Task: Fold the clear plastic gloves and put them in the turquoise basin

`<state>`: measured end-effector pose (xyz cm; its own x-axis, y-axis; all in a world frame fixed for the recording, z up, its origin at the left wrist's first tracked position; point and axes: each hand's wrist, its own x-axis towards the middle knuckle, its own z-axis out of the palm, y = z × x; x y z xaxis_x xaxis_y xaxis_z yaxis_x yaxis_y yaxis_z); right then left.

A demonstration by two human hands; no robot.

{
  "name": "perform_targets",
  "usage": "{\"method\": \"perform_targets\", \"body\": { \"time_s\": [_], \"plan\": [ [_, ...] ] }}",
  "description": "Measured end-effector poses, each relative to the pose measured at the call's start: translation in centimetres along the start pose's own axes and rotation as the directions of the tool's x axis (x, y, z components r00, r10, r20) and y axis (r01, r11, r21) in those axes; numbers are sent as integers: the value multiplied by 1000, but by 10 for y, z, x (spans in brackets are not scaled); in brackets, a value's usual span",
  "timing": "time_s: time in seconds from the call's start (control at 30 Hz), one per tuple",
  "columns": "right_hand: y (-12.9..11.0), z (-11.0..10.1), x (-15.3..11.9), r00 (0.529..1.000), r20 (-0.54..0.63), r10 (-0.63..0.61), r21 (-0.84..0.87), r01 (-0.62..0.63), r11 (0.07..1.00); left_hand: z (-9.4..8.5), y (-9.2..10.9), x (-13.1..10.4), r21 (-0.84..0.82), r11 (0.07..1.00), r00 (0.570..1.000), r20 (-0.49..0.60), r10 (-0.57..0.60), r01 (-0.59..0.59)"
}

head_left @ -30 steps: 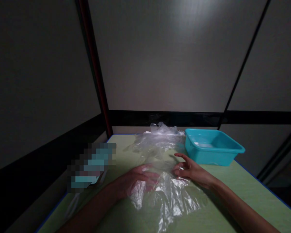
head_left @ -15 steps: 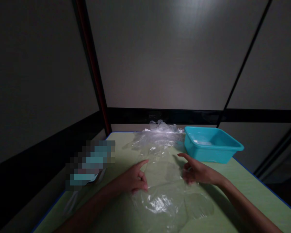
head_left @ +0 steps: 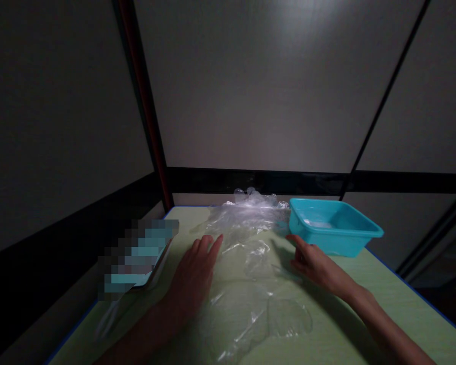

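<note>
A clear plastic disposable glove [head_left: 247, 314] lies spread on the table, its thumb part pointing right. My left hand [head_left: 195, 271] is open just left of the glove, fingers stretched forward and holding nothing. On the other side, my right hand [head_left: 313, 261] has its index finger extended and its other fingers curled. A thin fold of the clear plastic runs up to those curled fingers, which appear closed on it; the exact contact is hard to see. Beyond both hands lies a crumpled heap of clear plastic gloves [head_left: 247, 215].
A turquoise plastic basin [head_left: 334, 241] stands at the back right, close to my right hand. At the left edge is a phone-like device [head_left: 144, 258] with a blurred-out screen. The pale green table [head_left: 387, 299] has a blue edge and meets a panelled wall [head_left: 258, 101].
My left hand has moved left and opened out from its curled shape. My right hand has shifted slightly right. The near plastic glove has moved and wrinkled between them.
</note>
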<state>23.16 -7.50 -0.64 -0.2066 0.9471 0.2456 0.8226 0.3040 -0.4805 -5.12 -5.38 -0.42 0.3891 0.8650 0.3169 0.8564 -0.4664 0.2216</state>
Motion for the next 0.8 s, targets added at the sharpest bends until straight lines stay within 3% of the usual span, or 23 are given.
{"method": "perform_targets", "body": {
  "time_s": [0.07,0.23,0.37,0.5,0.63,0.8],
  "plan": [
    [-8,0,1,1000,-20,-4,-81,2,997,3,11,-3,49,995,997,3,82,-82],
    [-24,3,2,1000,6,-23,-171,24,985,10,32,-14,18,976,968,138,212,-216],
    [-29,5,0,994,12,-105,-162,106,981,14,34,-20,5,971,960,155,235,-239],
    [-36,5,-2,964,49,-262,-125,266,956,18,30,-21,-38,951,939,150,309,-307],
    [-45,6,-4,904,168,-394,-37,405,913,17,28,-23,-94,904,875,227,428,-418],
    [-48,10,-6,885,217,-412,74,406,911,11,27,-22,-164,859,809,287,513,-486]
  ]
}}
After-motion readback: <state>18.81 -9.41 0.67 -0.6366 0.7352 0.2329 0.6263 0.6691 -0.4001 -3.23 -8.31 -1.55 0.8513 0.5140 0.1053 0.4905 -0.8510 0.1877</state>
